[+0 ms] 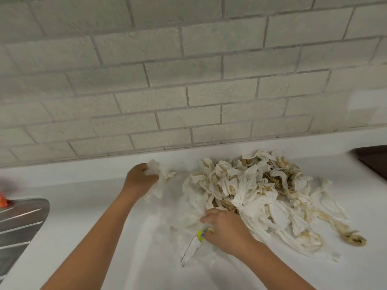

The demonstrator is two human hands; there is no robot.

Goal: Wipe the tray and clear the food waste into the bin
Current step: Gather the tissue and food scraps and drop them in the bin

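Observation:
A big heap of crumpled, brown-stained paper towels (257,189) lies on the white counter (88,210). My left hand (140,179) reaches toward the back wall and is closed on a clean white wad of paper towel (156,170). At the near edge of the heap, my right hand (226,229) holds a white knife with a yellow and blue handle (193,246), its blade pointing toward me. A twisted, stained strand (354,238) trails off the heap to the right. No tray or bin is in view.
A ribbed metal drainboard (21,229) sits at the left edge, with something orange (3,200) above it. A dark brown object (374,162) shows at the far right. A grey brick-tile wall (188,80) rises behind the counter.

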